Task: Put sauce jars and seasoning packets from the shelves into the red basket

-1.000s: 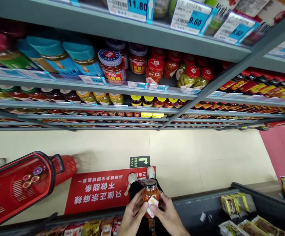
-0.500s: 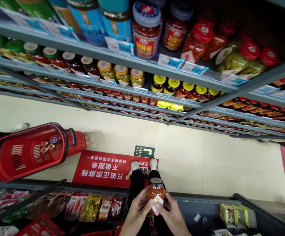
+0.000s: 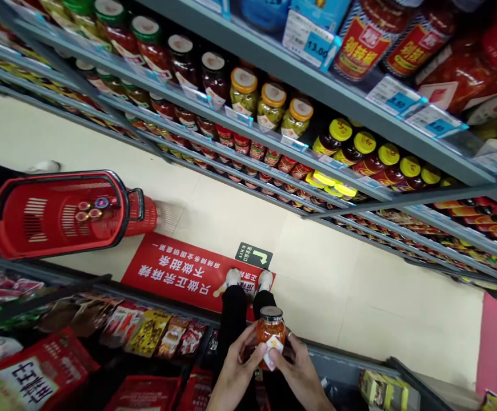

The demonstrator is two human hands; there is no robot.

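Both my hands hold a small glass jar [image 3: 271, 333] of orange-red sauce with a dark lid, at the bottom middle of the view. My left hand [image 3: 236, 374] wraps its left side with thumb and fingers closed on it. My right hand [image 3: 299, 374] grips the right side, its thumb on a white tag [image 3: 271, 353] hanging from the jar. Below the jar are my dark trouser legs and white shoes [image 3: 248, 279] on a red floor sticker [image 3: 180, 271].
Grey shelves [image 3: 274, 137] packed with sauce and pickle jars run across the top. A red shopping basket [image 3: 60, 211] stands on the floor at left, next to another person's leg and shoe [image 3: 38, 167]. A low display of packaged snacks [image 3: 145, 337] runs along the bottom.
The view has swung left and tilted, so the shelves slant and the basket sits higher at left. The jar stays held in both hands, close to the body.
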